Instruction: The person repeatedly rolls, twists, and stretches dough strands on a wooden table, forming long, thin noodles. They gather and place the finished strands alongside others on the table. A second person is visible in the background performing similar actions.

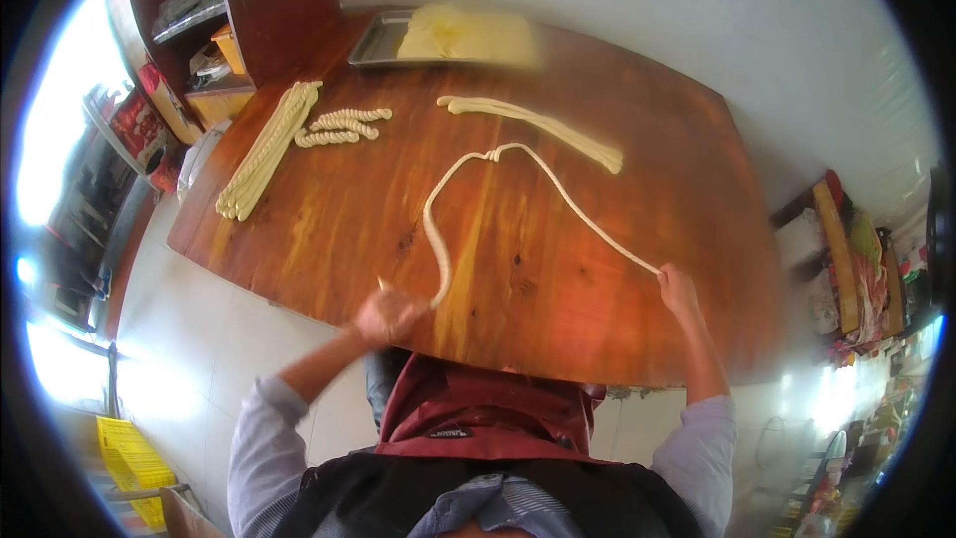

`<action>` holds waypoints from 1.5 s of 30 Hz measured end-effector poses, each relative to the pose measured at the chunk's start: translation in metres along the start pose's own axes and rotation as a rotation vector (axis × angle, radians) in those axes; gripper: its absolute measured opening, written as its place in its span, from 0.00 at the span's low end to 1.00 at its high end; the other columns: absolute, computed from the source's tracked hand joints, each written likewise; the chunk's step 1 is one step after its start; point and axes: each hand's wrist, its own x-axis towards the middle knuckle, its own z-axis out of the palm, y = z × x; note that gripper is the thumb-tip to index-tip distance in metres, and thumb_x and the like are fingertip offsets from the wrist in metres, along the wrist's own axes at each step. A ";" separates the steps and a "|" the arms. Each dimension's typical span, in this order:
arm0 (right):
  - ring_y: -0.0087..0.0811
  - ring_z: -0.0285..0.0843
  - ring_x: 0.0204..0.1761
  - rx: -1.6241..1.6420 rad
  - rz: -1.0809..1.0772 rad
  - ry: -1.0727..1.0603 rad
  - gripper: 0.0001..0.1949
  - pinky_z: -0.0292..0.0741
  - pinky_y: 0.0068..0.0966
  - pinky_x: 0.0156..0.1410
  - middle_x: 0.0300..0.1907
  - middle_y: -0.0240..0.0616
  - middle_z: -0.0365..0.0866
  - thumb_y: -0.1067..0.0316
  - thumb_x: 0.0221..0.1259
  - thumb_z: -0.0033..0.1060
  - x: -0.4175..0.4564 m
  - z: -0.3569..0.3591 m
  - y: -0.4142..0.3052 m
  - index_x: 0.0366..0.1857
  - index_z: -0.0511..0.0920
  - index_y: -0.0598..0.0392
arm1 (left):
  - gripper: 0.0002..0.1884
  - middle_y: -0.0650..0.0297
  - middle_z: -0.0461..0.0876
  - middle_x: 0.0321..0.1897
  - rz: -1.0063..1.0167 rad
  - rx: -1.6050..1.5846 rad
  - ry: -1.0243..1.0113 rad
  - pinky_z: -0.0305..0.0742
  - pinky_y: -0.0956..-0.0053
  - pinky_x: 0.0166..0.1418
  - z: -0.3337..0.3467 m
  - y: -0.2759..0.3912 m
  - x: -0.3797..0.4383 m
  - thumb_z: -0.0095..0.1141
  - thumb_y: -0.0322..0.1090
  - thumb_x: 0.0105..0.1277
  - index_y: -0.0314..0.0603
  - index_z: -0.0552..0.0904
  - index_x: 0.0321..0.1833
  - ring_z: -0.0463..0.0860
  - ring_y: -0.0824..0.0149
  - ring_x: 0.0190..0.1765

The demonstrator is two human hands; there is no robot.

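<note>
A long, thin twisted dough rope (564, 194) arches over the wooden tabletop (523, 291), with a small knot-like twist near its top. My left hand (390, 316) holds its left end at the table's near edge; a short pale tip pokes up beside the thumb. The right end is pinched in my right hand (676, 288), over the right part of the table. Beyond the rope lie a few untwisted dough strands (538, 123). Several short twisted dough pieces (347, 123) rest at the left, beside a bundle of long dough strands (267, 153).
At the table's far edge stands a metal tray (373, 41) with a large pale yellow slab (470, 33), probably dough. A wooden shelf unit (284, 11) adjoins the far left corner. A yellow plastic crate (134, 463) is on the floor at lower left.
</note>
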 end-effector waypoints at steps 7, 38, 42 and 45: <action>0.53 0.81 0.48 -0.255 0.281 -0.147 0.14 0.74 0.49 0.50 0.41 0.55 0.83 0.59 0.72 0.48 -0.072 -0.016 0.135 0.38 0.80 0.58 | 0.10 0.55 0.84 0.52 -0.682 0.709 0.205 0.73 0.57 0.55 -0.019 -0.150 -0.066 0.51 0.33 0.68 0.40 0.83 0.47 0.81 0.52 0.51; 0.35 0.83 0.46 0.724 0.716 0.162 0.14 0.78 0.34 0.54 0.43 0.40 0.86 0.60 0.67 0.57 -0.064 0.003 0.176 0.48 0.82 0.56 | 0.13 0.54 0.82 0.51 -0.950 1.168 -0.654 0.80 0.62 0.49 -0.265 -0.213 -0.311 0.49 0.31 0.68 0.38 0.80 0.52 0.83 0.55 0.50; 0.36 0.82 0.49 0.778 0.809 0.403 0.15 0.77 0.33 0.57 0.46 0.41 0.84 0.61 0.70 0.55 -0.094 -0.079 0.235 0.52 0.79 0.58 | 0.16 0.51 0.83 0.47 -0.855 0.833 -0.003 0.80 0.60 0.47 -0.249 -0.204 -0.159 0.54 0.28 0.65 0.37 0.78 0.56 0.84 0.52 0.47; 0.36 0.81 0.51 0.843 0.774 0.614 0.16 0.76 0.33 0.60 0.48 0.43 0.83 0.62 0.71 0.54 -0.097 -0.147 0.280 0.56 0.77 0.60 | 0.13 0.55 0.83 0.39 -0.648 0.408 0.513 0.78 0.63 0.41 -0.216 -0.141 -0.036 0.58 0.26 0.63 0.39 0.82 0.50 0.83 0.54 0.41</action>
